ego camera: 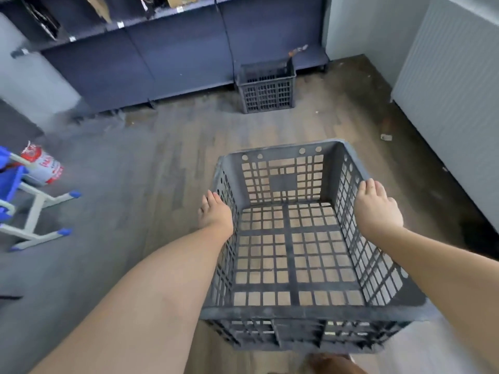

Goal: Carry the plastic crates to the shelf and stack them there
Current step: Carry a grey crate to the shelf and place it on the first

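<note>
A dark grey plastic crate (294, 255) with latticed walls and floor hangs in front of me, held off the wooden floor. My left hand (214, 211) grips its left rim and my right hand (376, 209) grips its right rim, fingers curled over the outer sides. The crate holds nothing. A second grey crate (266, 89) stands on the floor ahead, against the base of the dark blue shelf (167, 49). The shelf runs along the far wall, with a low bottom board and upper boards carrying boxes.
A blue and white metal frame (35, 209) and a red and white can (41, 166) sit at the left. A grey ribbed wall panel (448, 98) lines the right side. Small litter (386, 137) lies on the floor near it. Open wooden floor stretches between me and the shelf.
</note>
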